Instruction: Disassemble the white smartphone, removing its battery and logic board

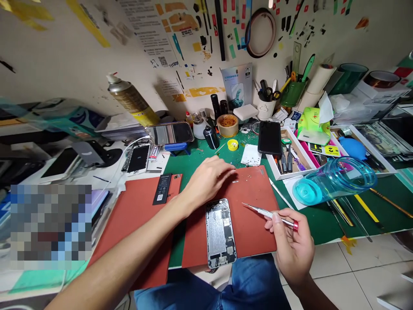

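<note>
My right hand (293,245) grips a slim silver screwdriver (266,213) with a red end cap. Its thin tip points left over the red mat (254,189). My left hand (213,176) is over the mat's far left part, fingers bent and drawn together near a small metal piece (235,181) and tiny screws. Whatever those fingers hold, if anything, is too small to make out. Between my hands lies an opened phone housing (222,232), its inner parts showing, apart from both hands. A black phone battery (162,189) rests on the left red mat (129,215).
A transparent blue cup (332,181) lies on its side right of the mat. Behind it are a tool tray (285,172) and a black phone (269,137). Another phone (171,133) leans on a blue stand (178,148). Bottles, a tape roll (227,125) and a spray can (130,97) stand along the wall.
</note>
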The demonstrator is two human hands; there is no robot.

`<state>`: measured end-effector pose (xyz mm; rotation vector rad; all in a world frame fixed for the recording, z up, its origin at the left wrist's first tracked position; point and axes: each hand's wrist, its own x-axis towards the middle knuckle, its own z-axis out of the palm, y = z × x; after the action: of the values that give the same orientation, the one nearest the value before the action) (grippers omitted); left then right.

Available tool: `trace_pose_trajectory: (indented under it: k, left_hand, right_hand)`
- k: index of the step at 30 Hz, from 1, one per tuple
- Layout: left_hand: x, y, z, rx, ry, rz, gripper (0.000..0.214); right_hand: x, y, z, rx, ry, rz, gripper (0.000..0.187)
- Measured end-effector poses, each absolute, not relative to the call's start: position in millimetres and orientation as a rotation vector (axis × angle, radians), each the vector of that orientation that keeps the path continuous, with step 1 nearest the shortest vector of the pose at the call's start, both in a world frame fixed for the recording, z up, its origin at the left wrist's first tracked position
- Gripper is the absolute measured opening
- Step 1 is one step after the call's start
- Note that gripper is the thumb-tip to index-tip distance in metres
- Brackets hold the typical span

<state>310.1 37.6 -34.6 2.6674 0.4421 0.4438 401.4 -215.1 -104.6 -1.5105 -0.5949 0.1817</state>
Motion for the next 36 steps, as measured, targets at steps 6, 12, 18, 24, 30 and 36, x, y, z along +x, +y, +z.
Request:
trace_pose_trajectory:
  k: [6, 12, 18, 24, 30, 36]
  left_hand:
    - [252.3, -53.5, -12.7, 1.870, 0.683, 0.224, 0.053]
    - [229.7, -111.8, -32.6, 1.283, 0.751, 0.336, 0.058]
    - [184.8, -56.8, -30.8, 1.713, 1.110, 0.324, 0.058]
    - [176.2, -10.2, -33.0, 2.425, 1.575, -0.138, 0.051]
    - [193.9, -8.1, -34.6, 2.470, 1.610, -0.307, 0.054]
    - [173.1, -35.6, -46.7, 2.736, 1.383, 0.133, 0.045]
  right_hand:
    - [373.4, -224.4, -98.2, -1.594, -0.794, -0.084, 0.020]
    - [320.3, -210.5, -77.6, -1.762, -1.180, -0.325, 0.030]
    - [310.2, -208.3, -76.5, -1.624, -1.331, -0.164, 0.030]
    - [321.4, -225.0, -83.2, -1.648, -1.288, -0.092, 0.018]
    - [329.2, -239.2, -86.8, -1.746, -1.292, -0.004, 0.010]
    - [349.4, -256.1, -94.3, -1.822, -1.287, -0.012, 0.006]
